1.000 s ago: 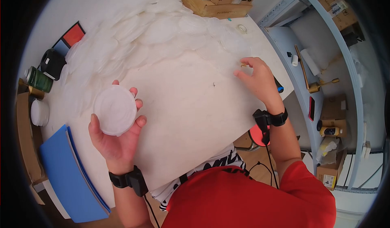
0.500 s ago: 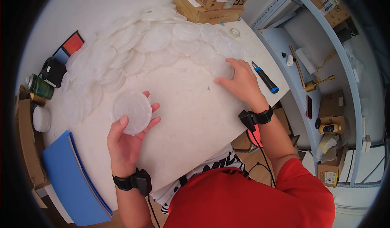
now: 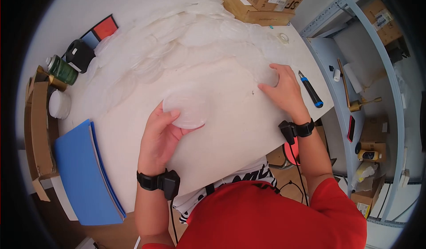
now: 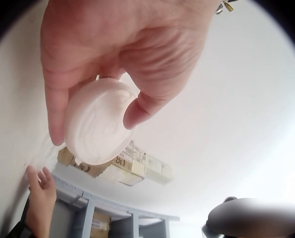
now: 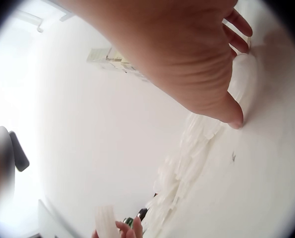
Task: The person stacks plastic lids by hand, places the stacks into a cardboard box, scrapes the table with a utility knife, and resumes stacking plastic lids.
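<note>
In the head view my left hand [image 3: 157,138] holds a stack of round translucent plastic lids [image 3: 186,109] above the table, thumb on the top face and fingers beneath. The left wrist view shows the stack [image 4: 100,124] tilted, with its thick rim towards the fingers. Farther right, my right hand [image 3: 287,93] is at the near right end of a long heap of similar lids [image 3: 199,33]. Its thumb and fingers curl round the edges of a lid [image 3: 269,77] low over the table. In the right wrist view the palm side hides part of that lid [image 5: 242,74].
A blue-and-black utility knife [image 3: 310,89] lies right of my right hand. A tape roll [image 3: 283,38] and cardboard boxes [image 3: 262,5] stand at the back. On the left are a blue folder [image 3: 86,173], a green can [image 3: 63,70] and a white tub [image 3: 59,104]. Metal shelving [image 3: 386,71] borders the right.
My left hand has moved right with the stack of lids, over the middle of the table. My right hand shifted slightly near the heap's end, bringing the utility knife into view.
</note>
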`<state>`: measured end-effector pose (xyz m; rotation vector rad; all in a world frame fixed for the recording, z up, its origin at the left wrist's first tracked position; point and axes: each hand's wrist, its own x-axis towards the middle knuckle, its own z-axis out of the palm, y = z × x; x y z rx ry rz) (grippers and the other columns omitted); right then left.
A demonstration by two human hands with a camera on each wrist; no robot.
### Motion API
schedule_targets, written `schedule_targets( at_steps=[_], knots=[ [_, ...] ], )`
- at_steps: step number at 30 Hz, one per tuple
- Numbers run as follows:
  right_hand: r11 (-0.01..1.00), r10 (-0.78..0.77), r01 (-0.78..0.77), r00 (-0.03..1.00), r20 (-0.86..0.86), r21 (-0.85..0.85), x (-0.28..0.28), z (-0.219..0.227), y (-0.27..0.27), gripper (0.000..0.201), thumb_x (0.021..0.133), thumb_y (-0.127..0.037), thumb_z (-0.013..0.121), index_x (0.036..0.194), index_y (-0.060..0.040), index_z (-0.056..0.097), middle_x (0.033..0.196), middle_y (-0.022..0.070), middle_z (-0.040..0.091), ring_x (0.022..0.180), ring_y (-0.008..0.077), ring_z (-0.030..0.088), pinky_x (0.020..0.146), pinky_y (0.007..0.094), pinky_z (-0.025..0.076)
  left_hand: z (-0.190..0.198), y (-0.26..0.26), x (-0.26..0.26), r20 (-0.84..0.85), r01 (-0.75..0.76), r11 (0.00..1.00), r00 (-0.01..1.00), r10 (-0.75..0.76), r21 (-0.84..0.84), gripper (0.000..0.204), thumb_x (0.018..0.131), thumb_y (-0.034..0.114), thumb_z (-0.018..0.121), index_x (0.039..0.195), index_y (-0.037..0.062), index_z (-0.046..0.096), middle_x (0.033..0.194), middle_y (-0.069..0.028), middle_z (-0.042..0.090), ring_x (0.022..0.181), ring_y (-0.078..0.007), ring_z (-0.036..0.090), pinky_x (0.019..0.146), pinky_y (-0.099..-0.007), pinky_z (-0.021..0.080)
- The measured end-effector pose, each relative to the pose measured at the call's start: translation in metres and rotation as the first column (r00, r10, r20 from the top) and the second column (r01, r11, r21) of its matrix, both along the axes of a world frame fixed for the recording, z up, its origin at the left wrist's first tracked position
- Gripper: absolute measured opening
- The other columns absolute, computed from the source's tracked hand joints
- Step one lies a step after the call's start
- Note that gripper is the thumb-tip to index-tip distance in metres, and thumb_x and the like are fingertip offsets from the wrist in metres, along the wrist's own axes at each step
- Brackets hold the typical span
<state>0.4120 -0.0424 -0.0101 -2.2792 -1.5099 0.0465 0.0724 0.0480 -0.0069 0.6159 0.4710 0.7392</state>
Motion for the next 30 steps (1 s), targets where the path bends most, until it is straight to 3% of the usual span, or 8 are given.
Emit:
schedule_targets(
  at_steps=[4, 6, 9, 14, 17, 21, 23, 30],
  knots=[
    [0.998, -0.058, 0.057, 0.980, -0.189, -0.009, -0.015, 0.018, -0.001, 0.065, 0.078, -0.023, 0.082, 0.135, -0.0025, 0.059, 0.135, 0.0171, 0.056, 0.125, 0.0341, 0.056, 0.104, 0.0402, 0.048, 0.003, 0.002, 0.003, -0.051, 0.034, 0.999, 0.998, -0.035, -0.005, 0.050, 0.099, 0.010, 0.061, 0.143, -0.0072, 0.046, 0.136, -0.0202, 0.061, 0.121, -0.0315, 0.066, 0.100, -0.0480, 0.059],
    [1.000, -0.014, 0.017, 0.992, -0.128, 0.024, -0.017, 0.017, -0.003, 0.065, 0.078, -0.022, 0.082, 0.135, -0.0035, 0.058, 0.135, 0.0159, 0.055, 0.123, 0.0329, 0.056, 0.104, 0.0392, 0.048, 0.003, 0.003, 0.003, -0.087, 0.042, 0.999, 0.995, -0.042, -0.006, 0.049, 0.099, 0.012, 0.062, 0.142, -0.0067, 0.046, 0.135, -0.0199, 0.062, 0.120, -0.0316, 0.067, 0.098, -0.0468, 0.060],
    [0.998, 0.058, -0.049, 0.977, -0.204, 0.046, -0.039, 0.042, -0.008, 0.065, 0.077, -0.018, 0.084, 0.135, -0.0038, 0.058, 0.134, 0.0156, 0.055, 0.123, 0.0329, 0.056, 0.105, 0.0392, 0.047, 0.003, 0.003, 0.003, -0.125, 0.081, 0.997, 0.989, -0.082, -0.011, 0.048, 0.101, 0.014, 0.063, 0.142, -0.0057, 0.048, 0.135, -0.0176, 0.063, 0.120, -0.0285, 0.067, 0.094, -0.0426, 0.062],
    [0.869, 0.483, -0.452, 0.864, -0.143, 0.201, -0.086, 0.067, -0.008, 0.068, 0.072, -0.010, 0.088, 0.134, -0.0061, 0.059, 0.137, 0.0166, 0.052, 0.125, 0.0350, 0.054, 0.104, 0.0418, 0.047, 0.002, 0.000, 0.005, -0.171, 0.107, 0.993, 0.980, -0.098, 0.042, 0.047, 0.102, 0.017, 0.063, 0.142, -0.0035, 0.049, 0.134, -0.0147, 0.064, 0.118, -0.0252, 0.067, 0.093, -0.0417, 0.063],
    [0.784, 0.610, -0.586, 0.788, -0.079, 0.206, -0.104, 0.070, -0.003, 0.071, 0.071, -0.012, 0.089, 0.135, -0.0071, 0.059, 0.138, 0.0170, 0.052, 0.126, 0.0362, 0.053, 0.103, 0.0431, 0.047, 0.004, 0.001, 0.006, -0.164, 0.107, 0.994, 0.981, -0.106, 0.003, 0.048, 0.104, 0.022, 0.060, 0.142, -0.0040, 0.049, 0.136, -0.0147, 0.063, 0.118, -0.0251, 0.068, 0.093, -0.0428, 0.062],
    [0.779, 0.598, -0.572, 0.801, -0.030, 0.255, -0.103, 0.079, 0.006, 0.073, 0.070, -0.012, 0.090, 0.136, -0.0077, 0.059, 0.139, 0.0167, 0.052, 0.127, 0.0368, 0.053, 0.101, 0.0436, 0.047, 0.006, 0.003, 0.003, -0.090, 0.091, 0.996, 0.992, -0.092, -0.021, 0.049, 0.105, 0.023, 0.056, 0.144, -0.0050, 0.047, 0.138, -0.0166, 0.061, 0.119, -0.0276, 0.067, 0.094, -0.0445, 0.062],
    [0.825, 0.532, -0.488, 0.841, -0.097, 0.285, -0.100, 0.085, 0.005, 0.074, 0.069, -0.011, 0.090, 0.136, -0.0072, 0.059, 0.140, 0.0168, 0.052, 0.128, 0.0369, 0.054, 0.103, 0.0433, 0.047, 0.007, 0.003, 0.001, -0.057, 0.107, 0.994, 0.992, -0.108, -0.021, 0.053, 0.101, 0.019, 0.055, 0.147, -0.0064, 0.043, 0.140, -0.0190, 0.059, 0.122, -0.0308, 0.065, 0.095, -0.0454, 0.061],
    [0.801, 0.563, -0.491, 0.812, -0.153, 0.342, -0.095, 0.093, 0.002, 0.076, 0.067, -0.010, 0.090, 0.136, -0.0058, 0.059, 0.142, 0.0173, 0.052, 0.131, 0.0356, 0.054, 0.107, 0.0428, 0.045, 0.013, 0.001, -0.003, 0.020, 0.143, 0.989, 0.990, -0.142, -0.048, 0.051, 0.097, 0.007, 0.051, 0.146, -0.0063, 0.044, 0.139, -0.0187, 0.059, 0.123, -0.0297, 0.065, 0.099, -0.0464, 0.059]
  ],
)
